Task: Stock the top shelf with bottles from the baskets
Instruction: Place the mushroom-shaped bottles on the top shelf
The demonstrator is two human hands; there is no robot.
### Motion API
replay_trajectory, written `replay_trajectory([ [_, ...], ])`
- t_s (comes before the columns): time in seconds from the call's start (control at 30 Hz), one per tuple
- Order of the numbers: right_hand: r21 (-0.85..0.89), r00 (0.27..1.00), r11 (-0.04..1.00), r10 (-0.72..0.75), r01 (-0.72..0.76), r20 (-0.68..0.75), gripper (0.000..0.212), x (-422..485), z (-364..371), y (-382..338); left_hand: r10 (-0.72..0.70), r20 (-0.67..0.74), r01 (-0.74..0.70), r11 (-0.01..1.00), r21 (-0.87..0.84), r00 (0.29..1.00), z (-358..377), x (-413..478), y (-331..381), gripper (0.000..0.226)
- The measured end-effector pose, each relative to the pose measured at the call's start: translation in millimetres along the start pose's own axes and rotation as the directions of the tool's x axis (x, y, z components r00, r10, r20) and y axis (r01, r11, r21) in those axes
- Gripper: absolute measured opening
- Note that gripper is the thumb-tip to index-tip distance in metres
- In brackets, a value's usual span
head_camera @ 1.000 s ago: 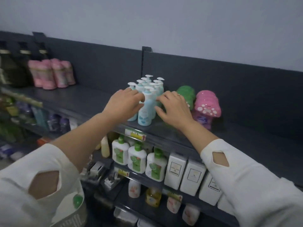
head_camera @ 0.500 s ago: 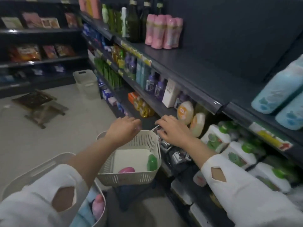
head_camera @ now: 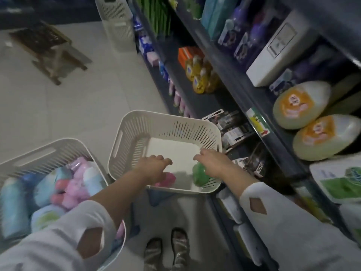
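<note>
Hands reach down into the nearer white basket (head_camera: 172, 119), which sits low in front of the person, close against the store shelving (head_camera: 244, 90). The left hand (head_camera: 154, 166) and right hand (head_camera: 212, 163) are apart, fingers loosely stretched forward, and neither is clamped on anything.

Only two bottles remain in this basket, both at its near side. The pink bottle (head_camera: 169, 178) lies directly under the left hand; only its end shows past the fingers, so whether they touch is unclear. The green bottle (head_camera: 198, 174) rests in the near right corner, under the right palm and wrist, with the fingertips already past it.

Each hand therefore has its own bottle below it, slightly toward the body, and the likely next move is a short drop and curl back, not a further reach. Both bottles appear to lie on their sides, but their long axes are too hidden to judge.

A second basket (head_camera: 58, 150) to the left holds a heap of blue and pink bottles (head_camera: 78, 178). The top shelf is out of view.
</note>
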State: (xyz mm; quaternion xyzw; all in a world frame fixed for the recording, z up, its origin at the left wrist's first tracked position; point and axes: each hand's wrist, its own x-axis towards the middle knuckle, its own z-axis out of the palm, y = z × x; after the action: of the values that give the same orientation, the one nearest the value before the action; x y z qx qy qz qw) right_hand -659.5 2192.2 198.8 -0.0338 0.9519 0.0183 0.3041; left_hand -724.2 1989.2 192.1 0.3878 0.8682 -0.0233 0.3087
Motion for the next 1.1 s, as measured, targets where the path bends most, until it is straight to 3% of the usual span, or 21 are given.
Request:
replay_trajectory([
  [0.17, -0.146, 0.978, 0.985, -0.057, 0.087, 0.203, 0.046, 55, 44, 18, -0.045, 0.161, 0.068, 0.987, -0.146, 0.986, 44, 55, -9, 0.059],
  [0.27, -0.159, 0.963, 0.981, -0.071, 0.115, 0.258, 0.041, 73, 71, 24, -0.042, 0.264, 0.091, 0.981, -0.173, 0.964, 67, 72, -15, 0.069],
  [0.37, -0.127, 0.953, 0.976, -0.136, 0.176, 0.271, 0.044, 84, 82, 31, -0.042, 0.269, 0.097, 0.976, -0.194, 0.962, 81, 78, -25, 0.067],
  [0.47, -0.063, 0.953, 0.974, -0.196, 0.216, 0.230, 0.058, 96, 79, 34, -0.032, 0.249, 0.110, 0.946, -0.305, 0.968, 82, 83, -34, 0.064],
  [0.63, 0.206, 0.982, 0.977, -0.083, 0.047, 0.172, 0.049, 111, 83, 24, -0.158, 0.127, 0.190, 0.934, -0.303, 0.979, 78, 90, -40, 0.057],
  [0.77, 0.199, 0.989, 0.979, -0.065, 0.038, 0.133, 0.063, 114, 93, 26, -0.194, 0.083, 0.209, 0.942, -0.261, 0.977, 91, 99, -35, 0.052],
  [0.93, 0.260, 0.999, 0.966, -0.001, -0.008, 0.033, 0.051, 110, 85, 25, -0.219, 0.045, 0.223, 0.946, -0.234, 0.975, 85, 98, -28, 0.046],
  [1.1, 0.282, 0.994, 0.957, 0.089, -0.068, -0.064, 0.050, 81, 46, 16, -0.233, 0.015, 0.229, 0.941, -0.248, 0.972, 40, 71, -22, 0.055],
])
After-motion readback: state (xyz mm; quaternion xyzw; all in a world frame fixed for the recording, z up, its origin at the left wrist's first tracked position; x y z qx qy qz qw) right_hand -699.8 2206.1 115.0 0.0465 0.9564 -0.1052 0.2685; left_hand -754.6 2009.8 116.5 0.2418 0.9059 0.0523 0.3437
